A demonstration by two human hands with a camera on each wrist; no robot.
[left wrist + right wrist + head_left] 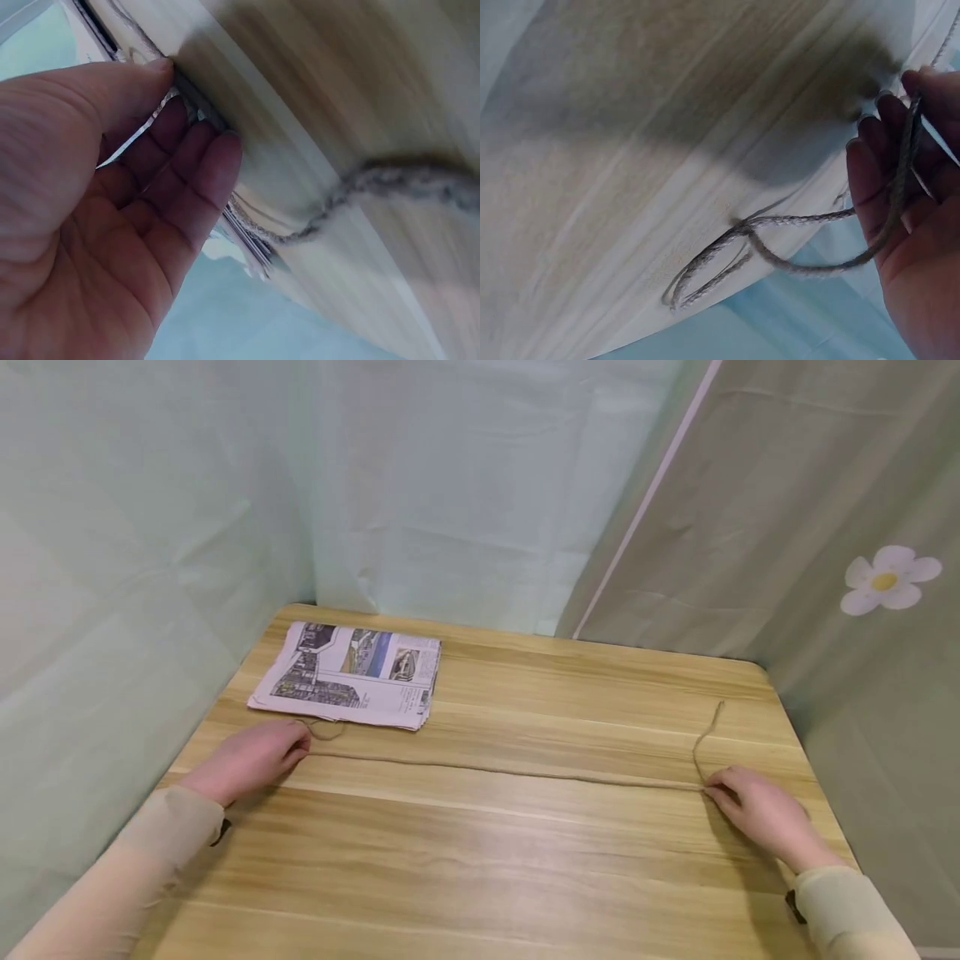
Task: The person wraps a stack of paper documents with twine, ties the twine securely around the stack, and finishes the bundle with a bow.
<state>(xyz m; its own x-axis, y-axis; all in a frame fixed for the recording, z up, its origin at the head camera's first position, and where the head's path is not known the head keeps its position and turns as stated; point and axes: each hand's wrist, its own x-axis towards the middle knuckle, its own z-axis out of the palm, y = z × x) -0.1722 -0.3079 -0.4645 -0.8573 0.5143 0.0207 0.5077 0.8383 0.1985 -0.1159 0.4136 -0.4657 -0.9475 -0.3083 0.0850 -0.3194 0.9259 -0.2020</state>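
A thin braided grey-brown cord [480, 768] runs nearly straight from left to right between my two hands. At its left end my left hand [251, 758] pinches it between thumb and fingers, close to the near edge of the folded newspaper [348, 681]. A small curl of cord shows by those fingertips, and a slack stretch of cord [412, 182] curves past them in the left wrist view. My right hand [768, 814] pinches the other end, and a loose tail bends toward the back. In the right wrist view the cord [810, 268] hangs in a loop below the fingers.
The wooden table [465, 885] has a light striped grain. Pale green sheeting [465, 493] stands behind it and along the left. On the right a grey-green curtain [795, 510] bears a white flower print [888, 581].
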